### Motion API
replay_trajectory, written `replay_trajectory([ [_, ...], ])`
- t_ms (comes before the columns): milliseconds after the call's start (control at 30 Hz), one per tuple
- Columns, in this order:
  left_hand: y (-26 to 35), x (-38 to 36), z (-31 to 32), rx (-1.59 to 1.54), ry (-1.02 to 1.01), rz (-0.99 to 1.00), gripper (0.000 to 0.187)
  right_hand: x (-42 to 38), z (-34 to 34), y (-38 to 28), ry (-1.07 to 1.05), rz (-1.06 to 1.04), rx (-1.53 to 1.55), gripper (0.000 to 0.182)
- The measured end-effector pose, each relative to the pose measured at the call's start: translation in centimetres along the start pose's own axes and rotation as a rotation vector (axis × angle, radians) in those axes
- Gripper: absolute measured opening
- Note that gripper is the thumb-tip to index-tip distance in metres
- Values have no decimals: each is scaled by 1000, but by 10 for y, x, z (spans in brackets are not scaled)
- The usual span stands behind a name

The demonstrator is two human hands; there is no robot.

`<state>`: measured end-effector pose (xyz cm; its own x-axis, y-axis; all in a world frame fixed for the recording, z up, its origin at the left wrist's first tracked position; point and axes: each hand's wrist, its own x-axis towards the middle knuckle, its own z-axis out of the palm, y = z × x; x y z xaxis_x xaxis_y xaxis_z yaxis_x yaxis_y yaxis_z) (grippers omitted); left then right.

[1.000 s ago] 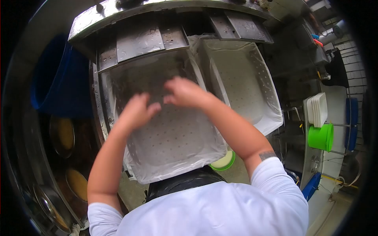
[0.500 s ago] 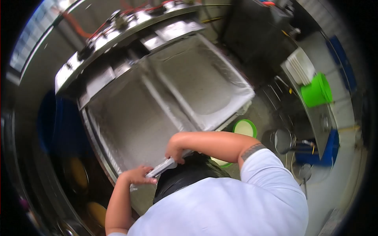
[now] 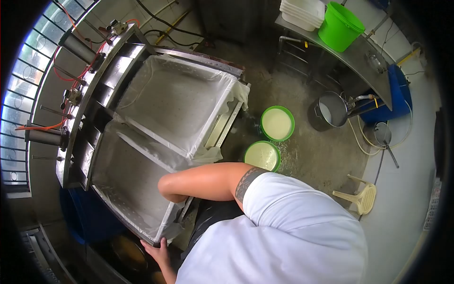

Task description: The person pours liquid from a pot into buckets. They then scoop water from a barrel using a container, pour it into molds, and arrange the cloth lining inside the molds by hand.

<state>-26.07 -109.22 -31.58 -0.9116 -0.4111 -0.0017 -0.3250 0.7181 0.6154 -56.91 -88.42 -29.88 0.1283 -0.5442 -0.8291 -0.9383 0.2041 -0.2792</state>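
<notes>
Two shallow rectangular trays (image 3: pixel 177 106) lined with pale cloth (image 3: pixel 187 150) lie side by side in a metal frame. At the outer corner of the nearer tray (image 3: pixel 142 189), my left hand (image 3: pixel 156 252) has thumb and fingers spread, touching the frame corner from below. My right arm bends over the near edge of that tray. Little of my right hand (image 3: pixel 177 197) shows; its fingers are hidden beyond the tray's cloth-covered rim. Loose cloth hangs past this edge.
Green buckets of creamy liquid (image 3: pixel 277 124) stand on the wet floor near a metal pot (image 3: pixel 328 111). A plastic stool (image 3: pixel 364 199) lies tipped over. Stacked white trays (image 3: pixel 302 14) and a green bucket (image 3: pixel 341 26) sit on a counter. Metal cylinders (image 3: pixel 45 138) are mounted behind the trays.
The view has swung, so the trays appear turned and more floor shows. My left hand has shifted from the near rim to the frame corner. My right hand's fingers have gone out of sight.
</notes>
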Motion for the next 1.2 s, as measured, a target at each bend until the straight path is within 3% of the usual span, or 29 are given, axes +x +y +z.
replay_trajectory([
  [33, -16, -6, 8, -462, 11, -181, 99, 2, -1, 0, -12, -10, -16, 52],
  [67, -14, -11, 15, -452, 28, -389, 86, 3, 3, -2, -15, -13, -34, 51],
  [100, -9, -11, 19, -451, 38, -398, 86, 1, 7, -2, -19, -18, -42, 51],
  [167, -5, -8, 25, -502, -180, -833, 71, -12, 16, -12, -30, -33, -55, 50],
  [200, -10, -12, 33, -462, -146, -855, 55, -39, 28, -21, 226, 56, 46, 47],
  [233, -16, -15, 34, -477, -142, -855, 55, -60, 38, -30, 483, 149, 146, 45],
  [267, -23, -16, 35, -515, -135, -702, 52, -66, 46, -39, 547, 195, 196, 48],
  [300, -28, -17, 39, -558, -125, -549, 49, -80, 64, -51, 828, 207, 156, 48],
  [400, -31, -27, 7, -587, -148, -413, 43, -86, 122, -89, 1740, 32, 171, 45],
  [500, -46, -42, -20, -745, -228, -372, 41, -99, 160, -109, 1743, 107, 414, 36],
  [600, -24, -43, -52, -629, -381, -348, 38, -77, 214, -122, 1487, 331, 755, 29],
  [700, -42, -27, -69, 85, -622, -273, 39, -82, 238, -152, 1306, 404, 792, 26],
  [733, -48, -26, -70, 82, -640, -267, 39, -82, 242, -165, 1298, 421, 802, 26],
  [800, -48, -18, -71, 468, -812, 90, 43, -86, 245, -187, 1260, 394, 855, 26],
  [833, -33, -13, -70, 462, -818, 98, 43, -88, 247, -194, 1257, 407, 856, 26],
  [900, 21, -1, -63, 595, -1027, 46, 48, -92, 248, -204, 1204, 379, 845, 27],
  [1033, 94, 0, -55, 340, -1011, 84, 43, -111, 256, -208, 1194, 446, 858, 28],
  [1067, 95, -2, -51, 343, -1007, 90, 43, -117, 260, -206, 1201, 448, 855, 28],
  [1133, 94, -7, -36, 51, -909, 111, 44, -131, 269, -199, 1215, 485, 870, 29],
  [1200, 96, -12, -23, 122, -867, 129, 45, -144, 288, -187, 1282, 510, 860, 29],
])
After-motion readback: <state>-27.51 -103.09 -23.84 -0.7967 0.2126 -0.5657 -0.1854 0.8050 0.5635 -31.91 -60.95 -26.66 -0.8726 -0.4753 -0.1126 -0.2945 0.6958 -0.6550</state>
